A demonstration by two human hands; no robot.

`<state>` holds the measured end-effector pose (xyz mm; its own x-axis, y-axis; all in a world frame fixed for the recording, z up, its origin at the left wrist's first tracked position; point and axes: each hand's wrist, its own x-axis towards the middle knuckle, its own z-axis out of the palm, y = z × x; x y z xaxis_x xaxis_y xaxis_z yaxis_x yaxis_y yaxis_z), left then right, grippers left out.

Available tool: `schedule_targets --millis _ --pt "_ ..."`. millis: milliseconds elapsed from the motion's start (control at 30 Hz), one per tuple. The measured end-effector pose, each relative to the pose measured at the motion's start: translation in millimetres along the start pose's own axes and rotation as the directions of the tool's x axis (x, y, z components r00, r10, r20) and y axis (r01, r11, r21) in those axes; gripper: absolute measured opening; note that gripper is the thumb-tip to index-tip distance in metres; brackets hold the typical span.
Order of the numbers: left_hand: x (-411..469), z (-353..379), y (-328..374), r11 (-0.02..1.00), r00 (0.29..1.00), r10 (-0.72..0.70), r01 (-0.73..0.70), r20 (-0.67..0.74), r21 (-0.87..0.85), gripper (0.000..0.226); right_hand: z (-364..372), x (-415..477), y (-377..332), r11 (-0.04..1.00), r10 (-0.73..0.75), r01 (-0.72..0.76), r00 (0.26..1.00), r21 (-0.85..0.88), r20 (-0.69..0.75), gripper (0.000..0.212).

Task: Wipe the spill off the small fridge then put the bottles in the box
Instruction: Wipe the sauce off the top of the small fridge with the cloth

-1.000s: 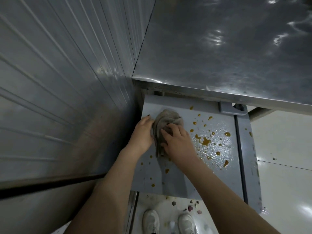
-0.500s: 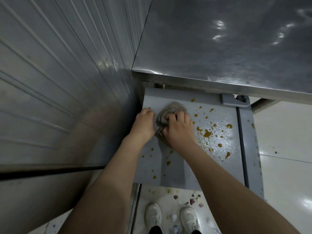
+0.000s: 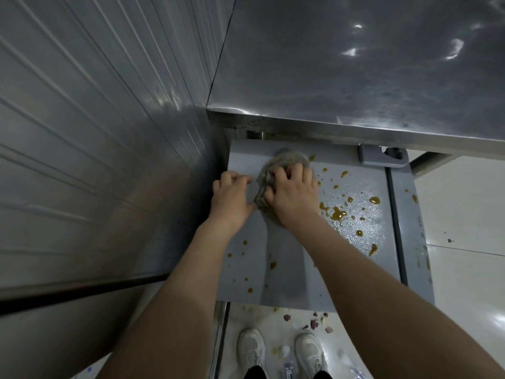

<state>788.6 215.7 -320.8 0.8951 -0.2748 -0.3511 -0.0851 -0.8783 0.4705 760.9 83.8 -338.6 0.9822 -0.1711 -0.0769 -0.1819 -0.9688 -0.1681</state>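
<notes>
- Wiping step: our right hand (image 3: 293, 195) grips crumpled grey cloth (image 3: 284, 160), 12 o'clock on grey fridge top (image 3: 377, 258).
- Our left hand (image 3: 232, 199) curls beside it; we cannot tell its grip.
- Next, we judge: sweep toward amber spill (image 3: 337, 213), 3 o'clock.

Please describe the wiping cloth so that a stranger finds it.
Below the steel counter stands a small grey fridge. Near the back of its top, the right hand grips a crumpled grey-brown cloth, the only soft thing among amber drops.
</notes>
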Motion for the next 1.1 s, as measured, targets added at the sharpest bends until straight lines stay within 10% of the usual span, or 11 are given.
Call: schedule_targets --millis 1100 --pt "22.2 38.2 6.1 0.936 0.911 0.197 -0.064 -0.363 0.346 0.039 14.8 -3.8 37.7 0.990 0.084 -0.116 0.937 -0.075 -0.339 0.036"
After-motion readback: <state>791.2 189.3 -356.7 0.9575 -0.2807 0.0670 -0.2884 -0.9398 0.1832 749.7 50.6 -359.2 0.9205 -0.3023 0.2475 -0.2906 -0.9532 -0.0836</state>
